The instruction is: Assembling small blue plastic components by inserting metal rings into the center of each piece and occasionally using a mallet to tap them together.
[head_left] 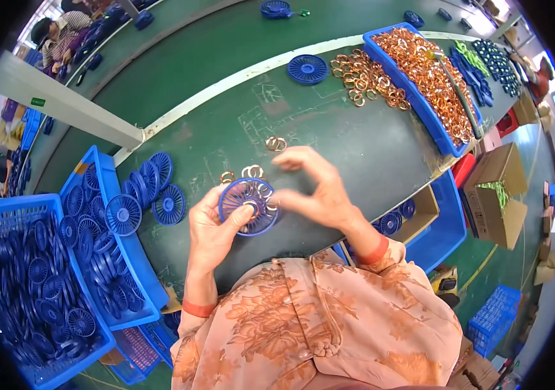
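Note:
My left hand (214, 226) grips a round blue fan grille (233, 197) with thin spokes, its thumb pressed on the hub. A shiny ring seems to sit at the hub by the thumb, partly hidden. Just to the right, my right hand (319, 195) is open, thumb and forefinger spread, the thumb close to the grille's rim. Nothing shows between its fingers. Beyond the grille, a few loose copper rings lie on the green table: one pair (277, 143) near my right fingertips, another group (252, 171) by the grille's far edge.
Several grilles (169, 205) lie left, beside blue crates (154, 286) full of more. One grille (308, 69) rests farther back near a heap of copper rings (358, 75). A blue tray (414, 110) of rings with a long-handled tool (462, 97) stands right. A post (69, 97) rises back left.

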Demonstrator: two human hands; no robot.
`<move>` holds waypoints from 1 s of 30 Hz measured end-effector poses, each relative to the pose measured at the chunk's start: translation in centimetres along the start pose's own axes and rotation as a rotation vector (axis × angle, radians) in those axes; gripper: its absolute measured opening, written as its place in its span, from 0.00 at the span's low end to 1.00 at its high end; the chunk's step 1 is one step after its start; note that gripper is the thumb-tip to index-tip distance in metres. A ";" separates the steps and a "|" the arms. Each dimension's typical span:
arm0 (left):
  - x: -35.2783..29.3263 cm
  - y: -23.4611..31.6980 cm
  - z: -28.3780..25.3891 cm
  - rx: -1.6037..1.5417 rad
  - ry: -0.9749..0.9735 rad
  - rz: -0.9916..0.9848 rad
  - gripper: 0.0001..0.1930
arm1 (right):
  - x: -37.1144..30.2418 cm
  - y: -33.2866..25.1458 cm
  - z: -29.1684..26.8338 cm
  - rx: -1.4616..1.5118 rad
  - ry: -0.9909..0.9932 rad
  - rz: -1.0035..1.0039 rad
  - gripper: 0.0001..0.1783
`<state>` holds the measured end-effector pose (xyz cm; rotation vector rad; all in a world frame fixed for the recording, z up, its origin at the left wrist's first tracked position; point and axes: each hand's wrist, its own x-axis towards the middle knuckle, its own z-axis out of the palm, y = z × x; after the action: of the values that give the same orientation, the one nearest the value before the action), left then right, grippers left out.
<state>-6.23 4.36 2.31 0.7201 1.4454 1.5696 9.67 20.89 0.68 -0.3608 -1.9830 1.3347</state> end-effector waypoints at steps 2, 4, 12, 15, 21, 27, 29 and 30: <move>0.6 0.3 0.1 0.091 0.048 -0.017 0.17 | -0.5 2.0 -1.9 -0.157 0.126 0.136 0.20; 1.9 -0.2 0.0 0.241 0.149 0.115 0.16 | -0.6 3.7 -3.2 -0.291 0.193 0.281 0.16; 11.4 -0.1 0.3 0.754 0.341 0.474 0.14 | 2.2 5.0 -0.6 -0.507 0.091 -0.003 0.16; 15.3 -1.6 0.7 0.946 0.261 0.607 0.15 | 2.7 5.8 0.2 -0.643 -0.042 -0.070 0.13; 20.4 -4.9 2.8 1.179 0.106 0.690 0.20 | 2.2 7.0 0.2 -0.444 0.062 -0.138 0.07; 21.0 -4.9 3.3 1.193 -0.001 0.575 0.25 | 1.9 7.9 0.5 -0.015 0.114 0.147 0.04; 20.0 -4.0 3.1 1.185 -0.029 0.538 0.25 | 1.6 8.3 0.4 0.170 0.217 0.194 0.06; 19.0 -3.8 2.8 1.149 -0.014 0.581 0.26 | 1.6 8.0 -0.1 0.159 0.228 0.312 0.06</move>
<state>-11.81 22.17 -3.47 1.9274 2.2283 0.9524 7.37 25.35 -5.80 -0.7357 -1.6668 1.5556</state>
